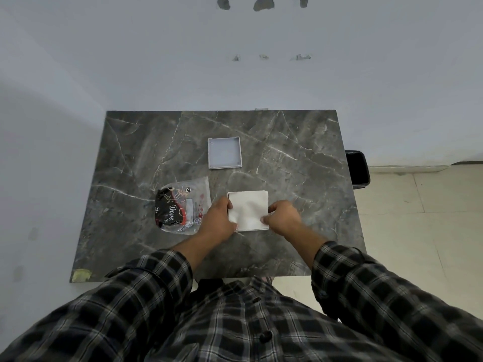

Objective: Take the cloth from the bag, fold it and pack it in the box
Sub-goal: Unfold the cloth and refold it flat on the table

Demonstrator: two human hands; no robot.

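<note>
A white cloth [248, 209], folded into a neat square, lies flat on the dark marble table [300, 158] just in front of me. My left hand [220, 218] grips its left edge, fingers curled over the rim. My right hand [283, 215] pinches its near right corner and right edge. A thin white rim shows along the cloth's near edge; I cannot tell whether that is a box under it. A shallow grey square box part [224, 152] lies open and empty further back. The crumpled clear plastic bag [183, 205] with black and red print lies to the left, touching my left hand.
The table stands against a pale wall at the back and left. A black bin [357, 167] stands on the tiled floor beyond the table's right edge. A yellowish patch [81, 275] marks the table's near left corner.
</note>
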